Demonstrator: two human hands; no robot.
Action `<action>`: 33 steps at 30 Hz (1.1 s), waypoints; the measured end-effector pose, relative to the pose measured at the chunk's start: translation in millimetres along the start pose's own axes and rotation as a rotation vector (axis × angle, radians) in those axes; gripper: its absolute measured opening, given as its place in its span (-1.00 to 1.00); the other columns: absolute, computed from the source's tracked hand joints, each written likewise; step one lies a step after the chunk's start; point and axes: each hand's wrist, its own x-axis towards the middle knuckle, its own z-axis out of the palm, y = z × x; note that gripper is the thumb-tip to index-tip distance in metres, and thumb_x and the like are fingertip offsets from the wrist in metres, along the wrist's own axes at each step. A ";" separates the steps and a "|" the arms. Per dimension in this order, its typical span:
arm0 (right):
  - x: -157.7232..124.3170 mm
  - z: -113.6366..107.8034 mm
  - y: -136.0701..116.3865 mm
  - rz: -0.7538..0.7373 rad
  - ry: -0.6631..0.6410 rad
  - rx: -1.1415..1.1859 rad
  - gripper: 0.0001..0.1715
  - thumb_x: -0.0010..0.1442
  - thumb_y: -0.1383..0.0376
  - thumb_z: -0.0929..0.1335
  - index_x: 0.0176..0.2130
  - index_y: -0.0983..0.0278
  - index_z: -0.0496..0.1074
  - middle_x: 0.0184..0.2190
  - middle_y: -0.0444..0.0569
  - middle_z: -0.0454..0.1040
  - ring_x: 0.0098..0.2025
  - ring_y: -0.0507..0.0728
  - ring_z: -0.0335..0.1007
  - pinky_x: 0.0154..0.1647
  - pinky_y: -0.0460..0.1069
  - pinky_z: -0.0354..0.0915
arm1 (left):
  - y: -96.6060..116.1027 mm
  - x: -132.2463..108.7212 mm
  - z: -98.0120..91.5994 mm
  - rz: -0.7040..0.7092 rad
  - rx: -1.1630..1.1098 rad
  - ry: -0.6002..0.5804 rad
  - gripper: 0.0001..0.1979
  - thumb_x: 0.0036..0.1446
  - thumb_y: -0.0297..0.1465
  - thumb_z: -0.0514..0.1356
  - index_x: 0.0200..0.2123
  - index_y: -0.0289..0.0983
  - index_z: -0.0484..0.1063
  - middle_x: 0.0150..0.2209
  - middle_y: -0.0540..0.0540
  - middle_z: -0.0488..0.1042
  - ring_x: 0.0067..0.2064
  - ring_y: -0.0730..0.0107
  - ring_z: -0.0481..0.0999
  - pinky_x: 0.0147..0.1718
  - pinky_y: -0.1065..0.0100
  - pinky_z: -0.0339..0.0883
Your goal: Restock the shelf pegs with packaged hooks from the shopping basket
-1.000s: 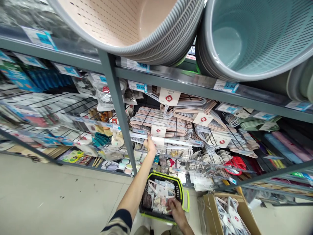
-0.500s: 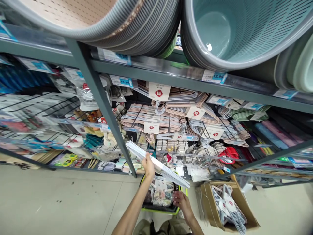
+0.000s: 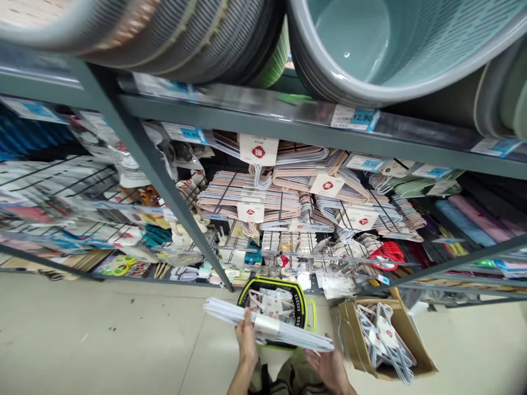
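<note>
The left hand (image 3: 246,339) is gripping a bundle of white hangers (image 3: 298,338), fingers clamped around it, above the green basket (image 3: 305,307) on the floor (image 3: 123,340). The right hand (image 3: 329,368) is waiting just under its end, fingers apart.

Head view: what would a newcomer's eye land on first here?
The huge teal tub looming overhead, upper right, strikes first. Low in the middle, the left hand grips a bundle of white hangers, the right hand open under its end, just above a green basket. Pink hangers crowd the centre behind.
</note>
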 end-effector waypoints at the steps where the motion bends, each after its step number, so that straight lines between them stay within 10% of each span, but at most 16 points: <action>1: 3.1 -3.9 -2.2 0.028 0.017 -0.013 -0.51 -0.18 -0.18 0.50 -0.37 0.09 0.55 -0.30 0.04 0.67 -0.21 0.34 0.62 -0.08 0.18 0.47 | -2.9 -3.2 -5.8 -0.043 -0.001 0.018 -0.55 0.13 -0.05 0.29 -0.21 -0.38 0.60 -0.31 -0.18 0.63 -0.21 0.11 0.63 -0.07 0.15 0.47; 9: 27.4 -13.6 -59.2 0.070 -0.170 -0.212 -0.32 0.12 -0.17 0.39 -0.10 0.35 0.56 -0.19 0.13 0.64 -0.22 0.22 0.59 -0.11 0.09 0.45 | -15.1 -45.2 -16.0 -0.202 -0.104 0.215 -0.72 0.36 -0.27 0.10 -0.31 -0.27 0.52 -0.30 -0.14 0.63 0.11 0.16 0.57 0.28 0.16 0.31; 17: 22.1 -31.8 -148.3 -0.192 -0.382 -0.445 -0.67 0.02 0.15 0.51 -0.17 0.17 0.60 -0.07 -0.02 0.62 0.07 0.31 0.50 0.23 0.20 0.31 | -23.6 -118.7 34.5 -0.125 -0.158 0.225 -0.86 0.30 -0.38 0.18 -0.26 -0.28 0.53 -0.15 -0.14 0.65 0.12 0.24 0.57 0.25 0.25 0.35; 24: -4.0 -60.8 -221.0 -0.427 -0.625 -0.386 -0.38 0.05 0.32 0.45 0.12 0.08 0.50 0.27 -0.08 0.41 0.37 0.27 0.22 0.43 0.18 0.12 | -56.2 -151.7 91.6 -0.134 -0.399 0.093 -0.70 0.13 -0.64 0.15 -0.07 -0.33 0.41 -0.14 -0.21 0.63 -0.13 0.25 0.66 -0.08 0.26 0.56; 29: 9.6 -72.7 -268.5 -0.342 -0.638 -0.683 -0.26 0.08 0.21 0.48 0.24 0.13 0.39 0.27 0.07 0.40 0.30 0.33 0.29 0.07 0.15 0.45 | -78.5 -157.5 120.5 -0.009 -0.439 -0.068 -0.80 0.08 -0.52 0.26 -0.23 -0.22 0.35 -0.19 -0.09 0.62 -0.13 0.28 0.62 0.02 0.21 0.47; 33: 24.8 -74.3 -279.3 -0.256 -0.591 -1.166 -0.58 0.07 0.06 0.49 -0.14 0.26 0.59 -0.37 -0.03 0.59 -0.33 0.19 0.47 -0.39 -0.01 0.34 | -96.5 -171.8 129.0 0.019 -0.346 -0.174 -0.75 0.01 -0.40 0.36 -0.27 -0.21 0.36 -0.10 -0.11 0.60 -0.01 0.16 0.58 0.11 0.11 0.38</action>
